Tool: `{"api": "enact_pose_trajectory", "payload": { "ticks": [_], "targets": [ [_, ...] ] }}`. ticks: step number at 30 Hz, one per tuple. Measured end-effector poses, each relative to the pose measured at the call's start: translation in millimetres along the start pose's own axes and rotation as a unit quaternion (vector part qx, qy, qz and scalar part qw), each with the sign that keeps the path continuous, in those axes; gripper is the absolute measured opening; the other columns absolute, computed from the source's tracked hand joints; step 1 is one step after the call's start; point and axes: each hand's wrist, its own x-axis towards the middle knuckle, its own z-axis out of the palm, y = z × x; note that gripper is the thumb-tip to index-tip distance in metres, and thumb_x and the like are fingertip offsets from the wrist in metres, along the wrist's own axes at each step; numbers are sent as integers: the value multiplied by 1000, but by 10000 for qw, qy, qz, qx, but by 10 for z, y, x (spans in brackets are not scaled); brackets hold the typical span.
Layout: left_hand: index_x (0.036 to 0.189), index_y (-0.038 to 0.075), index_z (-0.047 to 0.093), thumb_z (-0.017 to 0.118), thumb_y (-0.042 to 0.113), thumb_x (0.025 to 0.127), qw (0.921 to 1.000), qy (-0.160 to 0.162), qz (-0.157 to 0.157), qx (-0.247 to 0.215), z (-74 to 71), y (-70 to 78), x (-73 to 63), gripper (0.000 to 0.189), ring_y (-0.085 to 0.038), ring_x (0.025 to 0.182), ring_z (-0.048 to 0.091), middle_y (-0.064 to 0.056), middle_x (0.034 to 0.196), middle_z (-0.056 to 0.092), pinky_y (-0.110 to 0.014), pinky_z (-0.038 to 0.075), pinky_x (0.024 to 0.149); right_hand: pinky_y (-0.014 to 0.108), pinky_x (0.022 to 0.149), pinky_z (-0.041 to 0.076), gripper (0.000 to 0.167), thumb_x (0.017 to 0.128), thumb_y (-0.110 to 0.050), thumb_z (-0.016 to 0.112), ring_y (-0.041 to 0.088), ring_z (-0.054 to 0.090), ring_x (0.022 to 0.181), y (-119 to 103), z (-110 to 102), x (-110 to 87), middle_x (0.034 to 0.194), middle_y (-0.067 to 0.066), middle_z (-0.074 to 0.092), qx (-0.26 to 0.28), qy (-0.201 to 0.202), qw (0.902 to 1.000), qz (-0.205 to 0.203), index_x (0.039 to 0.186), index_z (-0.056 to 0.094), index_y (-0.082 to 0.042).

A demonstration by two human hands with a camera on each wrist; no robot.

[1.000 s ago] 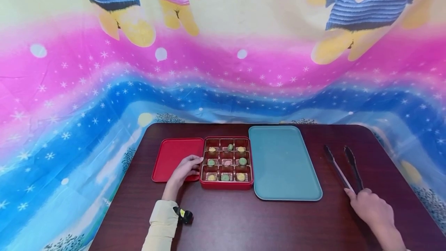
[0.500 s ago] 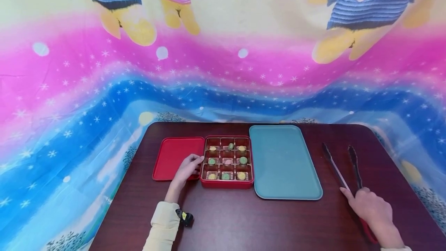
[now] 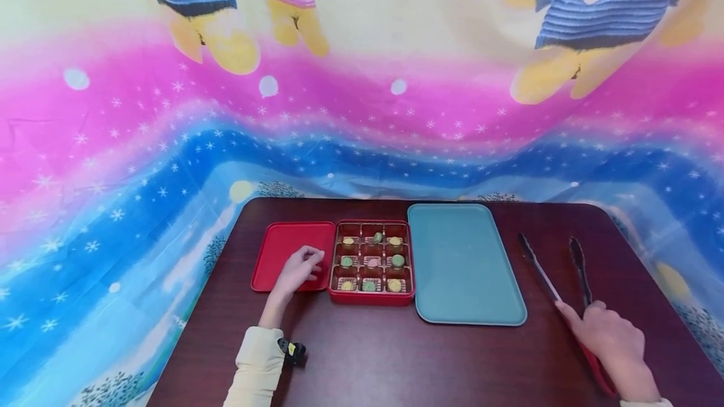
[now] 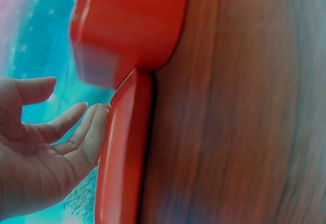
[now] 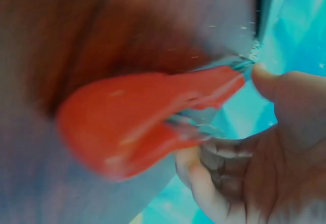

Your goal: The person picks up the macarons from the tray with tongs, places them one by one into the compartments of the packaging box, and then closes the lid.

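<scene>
My left hand hovers over the red lid with nothing in its loosely bent fingers, a small gap from the box. In the left wrist view its fingers are spread beside the lid's edge. The red box has a divided insert holding small yellow, green and pink sweets, one per compartment; a green sweet at the back stands on edge. My right hand grips tongs with dark tips spread apart and pointing away from me. Their red handle fills the right wrist view, blurred.
A blue-green tray lies flat against the right side of the box, between it and the tongs. All stand on a dark wooden table. Behind it hangs a patterned cloth with bears and snowflakes.
My left hand has let go of the box's left edge and moved left over the lid. In my right hand, the tongs' arms have spread wider, and the red handle now shows.
</scene>
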Motion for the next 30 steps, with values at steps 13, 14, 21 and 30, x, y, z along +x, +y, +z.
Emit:
{"api": "enact_pose_trajectory", "payload": {
  "ticks": [13,14,21,30],
  "targets": [
    [130,-3,57,62,21,104,9993,227,-15,300,-497,-96,-160,35,-40,108,67,-27,127,62,-44,59,87,44,40,38,54,108,-42,53,26,45,42,-612,-159,-63,52,8,41,454,1969,9744,-990,80,47,5],
    [130,-3,57,61,21,104,9992,241,-11,314,-517,-103,-169,35,-41,108,67,-27,127,62,-44,59,87,43,39,37,52,107,-41,55,24,43,41,-693,-156,-56,52,7,40,494,2112,9699,-1111,79,47,2],
    [132,-4,57,61,20,105,9990,340,13,287,-656,-131,-224,36,-42,110,66,-29,128,62,-46,58,88,37,40,33,43,104,-35,63,20,39,42,-1267,-170,-13,53,2,40,793,2513,9479,-1791,91,55,6],
    [135,-4,55,60,20,106,9986,451,-33,267,-782,-174,-288,38,-44,113,64,-30,130,61,-48,57,91,36,39,32,43,103,-29,66,17,37,40,-1760,-217,30,50,1,40,914,2587,9344,-2270,109,61,13]
  ]
}}
